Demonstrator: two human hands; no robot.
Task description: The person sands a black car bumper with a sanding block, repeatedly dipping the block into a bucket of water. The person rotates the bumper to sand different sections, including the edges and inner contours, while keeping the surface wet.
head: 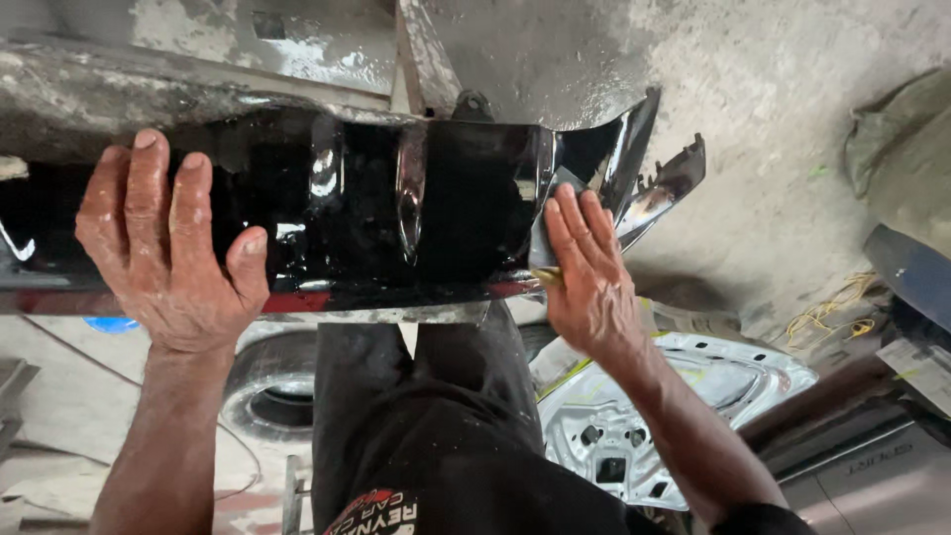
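A glossy black car body panel (396,208) lies across in front of me, wet and shiny, with a curved end at the right. My left hand (168,243) rests flat on its left part, fingers spread, steadying it. My right hand (584,272) presses a small grey piece of sandpaper (555,233) flat against the panel's right end; a yellowish corner of the sheet shows under my palm. Both hands are wet and smeared with residue.
A tyre (272,391) lies on the floor below the panel. A white inner car panel (674,396) lies to the lower right, with yellow wires (827,312) and dark parts beyond it. Rough concrete floor (753,89) stretches behind. My dark trousers (446,436) show below.
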